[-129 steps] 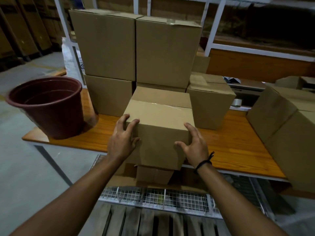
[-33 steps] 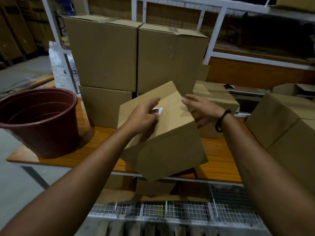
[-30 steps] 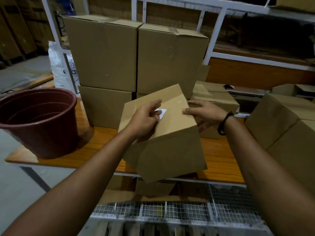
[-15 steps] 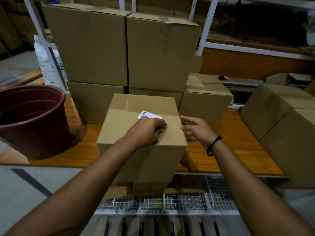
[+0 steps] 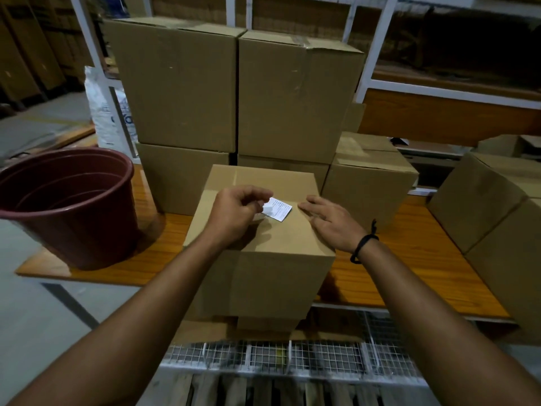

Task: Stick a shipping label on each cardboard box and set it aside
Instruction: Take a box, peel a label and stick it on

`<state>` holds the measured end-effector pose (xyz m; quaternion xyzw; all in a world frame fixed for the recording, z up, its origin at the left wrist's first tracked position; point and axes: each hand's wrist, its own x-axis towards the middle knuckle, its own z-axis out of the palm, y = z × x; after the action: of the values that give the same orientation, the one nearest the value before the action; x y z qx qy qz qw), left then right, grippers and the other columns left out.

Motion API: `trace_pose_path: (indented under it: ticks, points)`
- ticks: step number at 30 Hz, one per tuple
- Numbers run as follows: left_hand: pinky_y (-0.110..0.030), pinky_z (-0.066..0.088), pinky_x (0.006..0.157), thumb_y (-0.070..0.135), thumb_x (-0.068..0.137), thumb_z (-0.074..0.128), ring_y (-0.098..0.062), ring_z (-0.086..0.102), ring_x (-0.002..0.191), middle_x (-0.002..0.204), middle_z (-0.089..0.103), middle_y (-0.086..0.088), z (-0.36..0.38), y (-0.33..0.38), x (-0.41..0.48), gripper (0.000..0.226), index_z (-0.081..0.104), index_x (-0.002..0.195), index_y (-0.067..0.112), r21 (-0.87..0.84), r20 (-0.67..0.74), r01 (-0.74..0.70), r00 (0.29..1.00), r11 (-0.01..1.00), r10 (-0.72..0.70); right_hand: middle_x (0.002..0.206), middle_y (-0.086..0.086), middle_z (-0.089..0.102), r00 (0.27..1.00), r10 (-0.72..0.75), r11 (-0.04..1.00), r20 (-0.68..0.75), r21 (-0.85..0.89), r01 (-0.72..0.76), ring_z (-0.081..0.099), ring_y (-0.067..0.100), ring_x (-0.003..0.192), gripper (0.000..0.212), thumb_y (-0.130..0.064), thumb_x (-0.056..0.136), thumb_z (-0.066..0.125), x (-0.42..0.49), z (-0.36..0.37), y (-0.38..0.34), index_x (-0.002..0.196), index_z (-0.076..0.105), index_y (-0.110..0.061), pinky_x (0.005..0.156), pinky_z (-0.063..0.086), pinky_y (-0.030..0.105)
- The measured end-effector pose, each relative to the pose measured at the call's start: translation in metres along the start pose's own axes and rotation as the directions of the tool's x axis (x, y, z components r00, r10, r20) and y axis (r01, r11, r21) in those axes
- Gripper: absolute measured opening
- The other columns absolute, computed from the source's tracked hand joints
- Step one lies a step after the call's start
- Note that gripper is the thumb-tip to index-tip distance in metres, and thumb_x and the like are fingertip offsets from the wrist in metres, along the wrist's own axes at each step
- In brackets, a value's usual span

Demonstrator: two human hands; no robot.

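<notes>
The left hand (image 5: 237,213) curls its fingers and pinches the left edge of a small white label (image 5: 279,210) that lies on top of the box (image 5: 275,276). The right hand (image 5: 332,222) rests flat on the same top, fingers straight and slightly spread, their tips just right of the label. The box stands under both hands at the near edge of the wooden table (image 5: 409,259). A dark red bucket (image 5: 73,209) sits well left of the left fingers.

Dim warehouse light, deep shadows at back, wide-angle bending at edges.

white label (image 5: 277,209) atop upright brown box (image 5: 263,259)
</notes>
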<state>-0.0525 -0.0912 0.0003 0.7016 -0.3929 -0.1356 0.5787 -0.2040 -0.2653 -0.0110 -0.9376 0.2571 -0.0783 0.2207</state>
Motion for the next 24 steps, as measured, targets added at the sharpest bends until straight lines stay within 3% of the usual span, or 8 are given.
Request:
trace_pose_path:
  ticks: [3,6,8,11,13,17,20,24]
  points:
    - [-0.033,0.052,0.092,0.019,0.092,0.066,-0.010,0.064,0.105,0.115,0.069,0.006,-0.021,-0.006,0.006,0.023,0.072,0.112,0.027,0.257,0.070,-0.024,0.998,0.966,0.006,0.155,-0.004,0.032,0.999,-0.030,0.987,-0.013,-0.160,0.028,0.027,0.020,0.141,0.046,-0.022,0.098,0.040,0.000,-0.001,-0.001,0.142,0.045,-0.030,0.115,0.022,0.037]
    - [-0.029,0.037,0.104,0.046,0.091,0.061,-0.016,0.046,0.132,0.142,0.053,0.005,-0.046,-0.013,0.009,0.050,0.056,0.137,0.027,0.588,0.331,-0.177,0.943,0.789,-0.035,0.154,-0.004,0.034,0.990,-0.134,0.963,-0.038,-0.242,0.121,0.027,0.019,0.141,0.051,-0.021,0.094,0.036,0.000,-0.001,-0.008,0.144,0.042,-0.030,0.114,0.023,0.039]
    - [-0.034,0.026,0.111,0.068,0.086,0.045,-0.016,0.028,0.144,0.154,0.037,0.009,-0.056,-0.014,0.006,0.068,0.045,0.144,0.032,0.650,0.482,-0.284,0.871,0.705,-0.093,0.153,-0.004,0.036,0.983,-0.185,0.959,-0.013,-0.223,0.177,0.028,0.018,0.141,0.053,-0.019,0.093,0.033,0.001,0.002,-0.013,0.145,0.041,-0.027,0.113,0.022,0.037]
    - [-0.040,0.019,0.116,0.094,0.068,0.014,-0.018,0.019,0.147,0.158,0.026,0.009,-0.058,-0.019,0.004,0.098,0.035,0.147,0.040,0.684,0.547,-0.383,0.832,0.621,-0.090,0.151,-0.004,0.039,0.974,-0.228,0.951,0.004,-0.215,0.223,0.032,0.016,0.140,0.057,-0.024,0.090,0.028,0.005,0.007,-0.014,0.145,0.039,-0.029,0.113,0.024,0.036]
    - [-0.041,0.019,0.117,0.094,0.065,0.000,-0.018,0.019,0.147,0.160,0.024,0.008,-0.056,-0.023,0.003,0.101,0.029,0.148,0.044,0.706,0.556,-0.432,0.829,0.561,-0.062,0.150,-0.006,0.040,0.972,-0.235,0.947,0.003,-0.224,0.230,0.032,0.014,0.139,0.055,-0.023,0.092,0.029,0.007,0.008,-0.012,0.146,0.038,-0.031,0.113,0.025,0.037]
    - [-0.042,0.014,0.116,0.083,0.074,-0.002,-0.020,0.014,0.146,0.161,0.018,0.005,-0.053,-0.024,0.003,0.081,0.017,0.147,0.054,0.743,0.590,-0.506,0.804,0.438,-0.070,0.152,-0.011,0.035,0.974,-0.222,0.933,0.052,-0.278,0.227,0.029,0.016,0.138,0.048,-0.029,0.100,0.033,0.005,0.005,-0.018,0.147,0.030,-0.041,0.109,0.023,0.039]
    - [-0.044,0.013,0.115,0.082,0.075,-0.002,-0.021,0.011,0.146,0.160,0.015,0.006,-0.052,-0.024,0.005,0.076,0.015,0.145,0.059,0.741,0.600,-0.507,0.795,0.441,-0.094,0.156,-0.009,0.027,0.976,-0.169,0.914,0.138,-0.349,0.208,0.021,0.021,0.141,0.045,-0.044,0.101,0.031,0.006,0.004,-0.024,0.146,0.028,-0.047,0.112,0.018,0.044]
    - [-0.045,0.013,0.114,0.084,0.073,0.004,-0.020,0.013,0.145,0.159,0.018,0.008,-0.052,-0.026,0.006,0.078,0.023,0.144,0.058,0.739,0.581,-0.480,0.809,0.472,-0.087,0.154,-0.008,0.032,0.965,-0.199,0.923,0.170,-0.299,0.243,0.024,0.021,0.140,0.040,-0.043,0.100,0.040,0.007,-0.004,-0.021,0.140,0.044,-0.043,0.113,0.020,0.043]
